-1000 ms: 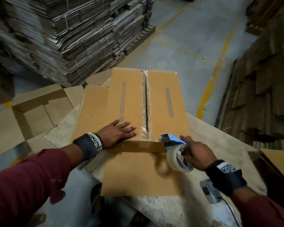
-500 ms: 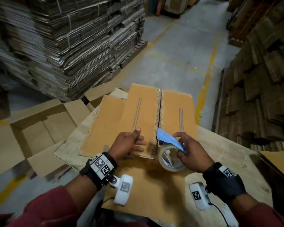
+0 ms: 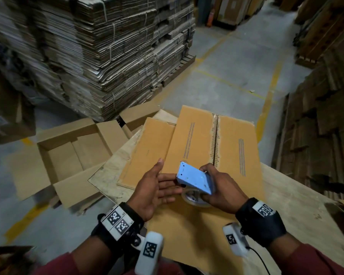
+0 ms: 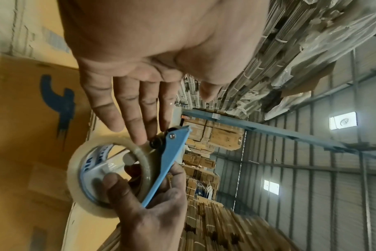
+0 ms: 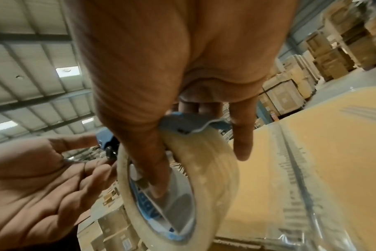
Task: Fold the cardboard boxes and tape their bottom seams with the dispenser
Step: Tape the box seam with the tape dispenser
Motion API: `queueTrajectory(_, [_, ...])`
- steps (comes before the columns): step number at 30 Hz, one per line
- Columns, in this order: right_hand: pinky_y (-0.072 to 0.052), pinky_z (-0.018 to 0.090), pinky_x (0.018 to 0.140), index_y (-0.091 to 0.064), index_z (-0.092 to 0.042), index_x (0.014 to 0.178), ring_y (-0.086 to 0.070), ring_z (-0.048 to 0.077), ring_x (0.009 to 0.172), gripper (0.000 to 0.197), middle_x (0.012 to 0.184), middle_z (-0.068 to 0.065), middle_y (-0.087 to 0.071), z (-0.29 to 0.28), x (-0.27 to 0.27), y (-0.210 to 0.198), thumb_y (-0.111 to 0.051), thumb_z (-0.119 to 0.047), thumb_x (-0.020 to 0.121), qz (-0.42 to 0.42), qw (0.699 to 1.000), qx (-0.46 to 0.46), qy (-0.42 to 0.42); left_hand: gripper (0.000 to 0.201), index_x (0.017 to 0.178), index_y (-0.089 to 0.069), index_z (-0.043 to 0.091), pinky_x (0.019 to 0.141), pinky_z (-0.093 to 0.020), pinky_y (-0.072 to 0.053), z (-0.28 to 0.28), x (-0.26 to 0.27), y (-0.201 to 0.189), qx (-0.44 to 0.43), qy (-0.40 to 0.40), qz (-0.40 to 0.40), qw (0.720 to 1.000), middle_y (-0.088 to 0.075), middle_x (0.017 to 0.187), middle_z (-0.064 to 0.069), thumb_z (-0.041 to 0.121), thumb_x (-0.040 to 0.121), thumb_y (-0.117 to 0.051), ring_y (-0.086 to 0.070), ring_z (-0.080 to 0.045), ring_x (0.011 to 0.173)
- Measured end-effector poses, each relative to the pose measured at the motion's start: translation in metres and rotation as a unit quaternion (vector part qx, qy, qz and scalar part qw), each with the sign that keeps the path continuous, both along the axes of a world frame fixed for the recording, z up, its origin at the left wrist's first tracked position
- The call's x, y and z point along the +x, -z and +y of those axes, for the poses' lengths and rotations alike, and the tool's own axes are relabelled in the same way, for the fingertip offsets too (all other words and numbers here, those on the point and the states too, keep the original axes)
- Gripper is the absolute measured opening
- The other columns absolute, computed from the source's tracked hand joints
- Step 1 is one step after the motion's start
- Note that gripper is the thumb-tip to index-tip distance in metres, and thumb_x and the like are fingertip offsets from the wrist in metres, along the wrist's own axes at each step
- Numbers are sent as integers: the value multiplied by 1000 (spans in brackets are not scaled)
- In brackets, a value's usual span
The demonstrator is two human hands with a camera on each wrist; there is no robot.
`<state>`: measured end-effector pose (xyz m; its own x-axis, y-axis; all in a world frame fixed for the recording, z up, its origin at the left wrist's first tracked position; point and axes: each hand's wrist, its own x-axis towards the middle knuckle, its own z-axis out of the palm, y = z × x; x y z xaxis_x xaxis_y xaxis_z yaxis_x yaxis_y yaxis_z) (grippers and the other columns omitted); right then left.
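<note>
A folded cardboard box (image 3: pixel 197 143) lies bottom-up on the wooden table (image 3: pixel 298 199), with clear tape along its centre seam (image 3: pixel 214 139). My right hand (image 3: pixel 220 189) grips the blue tape dispenser (image 3: pixel 195 180) with its clear tape roll (image 4: pixel 110 176), lifted just above the box's near edge. In the right wrist view its thumb goes through the roll's core (image 5: pixel 161 191). My left hand (image 3: pixel 157 187) is open, palm up, beside the dispenser; its fingertips (image 4: pixel 137 137) touch the dispenser's front end by the roller. The tape's free end is not visible.
An open, erected box (image 3: pixel 72 153) stands on the floor to the left of the table. Tall pallets of flat cardboard (image 3: pixel 111 48) rise behind it, and more stacks (image 3: pixel 324 116) line the right side. A flat cardboard sheet (image 3: pixel 189 235) lies on the table under my hands.
My left hand has come off the box top and turned palm up against the dispenser. My right hand has lifted the dispenser off the seam's near end and tilted it up.
</note>
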<state>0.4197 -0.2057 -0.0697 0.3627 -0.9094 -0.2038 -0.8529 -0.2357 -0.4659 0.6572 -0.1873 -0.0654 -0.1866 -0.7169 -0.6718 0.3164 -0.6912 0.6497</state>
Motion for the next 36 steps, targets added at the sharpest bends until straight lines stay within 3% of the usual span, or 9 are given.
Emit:
queueTrajectory(4, [-51, 36, 60, -38, -40, 118, -60, 19, 78, 64, 98, -6, -63, -6, 9, 3, -82, -34, 72, -39, 999, -2, -10, 63, 117, -70, 6, 76, -38, -51, 1, 10, 10, 49, -32, 47, 997, -78, 110, -13, 63, 94, -57, -74, -29, 94])
queueTrajectory(7, [-53, 41, 67, -43, -40, 118, -63, 20, 85, 64, 102, -8, -65, -12, 14, 6, -84, -35, 69, -42, 999, -10, -6, 40, 110, -71, 8, 69, -33, -52, 3, 9, 20, 71, -69, 33, 995, -78, 94, -9, 46, 96, -64, -71, -23, 82])
queueTrajectory(12, [-51, 29, 64, -44, -40, 119, -61, 11, 85, 63, 103, -11, -63, -16, 23, 8, -86, -37, 72, -44, 998, -10, -32, 15, 102, -73, 4, 53, -30, -48, 7, 4, 35, 65, -101, 12, 993, -71, 75, -7, 17, 99, -66, -62, -16, 59])
queueTrajectory(16, [-43, 16, 59, -43, -40, 121, -60, 11, 86, 64, 103, -13, -62, -17, 27, 7, -85, -40, 73, -30, 998, -11, -54, 22, 104, -76, 3, 54, -31, -45, 7, 8, 41, 74, -110, 31, 991, -70, 79, -11, 20, 96, -63, -57, -19, 57])
queueTrajectory(20, [-41, 13, 59, -44, -40, 121, -59, 10, 84, 61, 103, -14, -62, -19, 29, 7, -83, -38, 75, -30, 997, -18, -72, 20, 107, -74, 2, 52, -29, -47, 6, 11, 48, 91, -107, 37, 989, -69, 78, -12, 15, 99, -61, -57, -18, 55])
queueTrajectory(23, [-42, 16, 59, -44, -41, 121, -59, 9, 83, 60, 102, -15, -63, -20, 27, 7, -81, -43, 74, -31, 996, -21, -79, 17, 107, -72, -1, 53, -28, -50, 5, 13, 50, 87, -105, 49, 989, -70, 81, -14, 6, 100, -59, -59, -17, 56])
queueTrajectory(28, [-42, 21, 61, -48, -38, 120, -60, 11, 82, 60, 98, -18, -63, -21, 29, 6, -73, -59, 70, -27, 997, -21, -75, 23, 116, -70, -2, 63, -30, -58, 6, 11, 52, 20, -80, 4, 997, -79, 99, -12, 14, 104, -59, -74, -20, 79])
queueTrajectory(32, [-40, 20, 58, -42, -40, 120, -59, 12, 81, 63, 98, -15, -63, -21, 30, 4, -75, -63, 72, -14, 996, -10, -85, 18, 112, -69, -4, 52, -27, -55, 3, 11, 55, 2, -108, -37, 993, -79, 91, -16, 6, 104, -57, -73, -18, 64])
queueTrajectory(36, [-44, 33, 58, -36, -39, 115, -56, 17, 75, 64, 89, -12, -58, -23, 34, -1, -56, -75, 65, 23, 994, -4, -106, 21, 115, -72, 3, 59, -33, -58, 5, 18, 54, 38, -84, 8, 996, -77, 89, -13, 14, 99, -65, -66, -20, 63])
